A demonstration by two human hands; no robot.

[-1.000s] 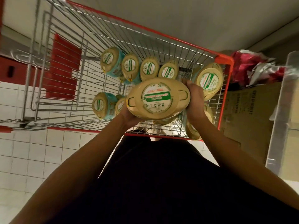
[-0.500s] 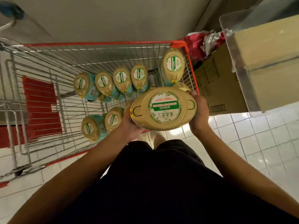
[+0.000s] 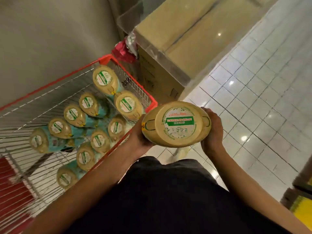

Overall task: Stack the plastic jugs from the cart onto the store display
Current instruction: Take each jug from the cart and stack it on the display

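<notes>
White floor tiles underlie a green-labelled jug gripped by left hand and right hand.

Both bare forearms reach up from the bottom corners toward mid-frame, the left hand and right hand cupping a jug from opposite sides.

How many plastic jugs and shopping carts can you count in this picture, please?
Jugs in the cart: 10 visible
Held jug, between left hand and right hand: 1
Shopping cart: 1
Total: 12
</notes>
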